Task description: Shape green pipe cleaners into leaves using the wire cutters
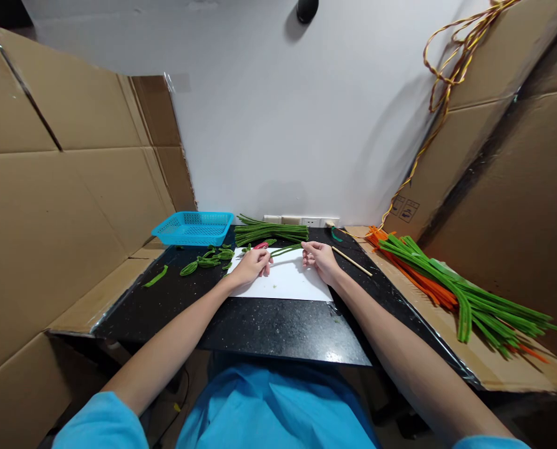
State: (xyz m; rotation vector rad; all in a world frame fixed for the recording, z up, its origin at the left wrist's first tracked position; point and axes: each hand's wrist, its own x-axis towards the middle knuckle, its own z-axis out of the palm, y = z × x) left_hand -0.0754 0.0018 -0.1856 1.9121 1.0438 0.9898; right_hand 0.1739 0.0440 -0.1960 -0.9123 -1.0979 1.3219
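Between my hands, over a white sheet (pixel 287 284), stretches a thin dark green pipe cleaner (pixel 285 250) that looks doubled. Its left end is pinched by my left hand (pixel 254 267), fingers closed. My right hand (pixel 322 260) grips the other end with thumb and forefinger. Just behind the left hand lies a red-handled tool (pixel 262 245), partly hidden. A bundle of dark green pipe cleaners (pixel 271 233) rests behind the sheet. Several leaf shapes (pixel 208 260) of green pipe cleaner lie left of the paper. A thin wooden stick (pixel 352 260) is right of my right hand.
A blue plastic basket (pixel 194 229) stands at the back left of the black table (pixel 278 327). Bright green pipe cleaners (pixel 474 299) and orange ones (pixel 418 274) lie on cardboard at the right. Cardboard walls (pixel 82 125) flank both sides; a yellow twisted cord (pixel 416 163) hangs right.
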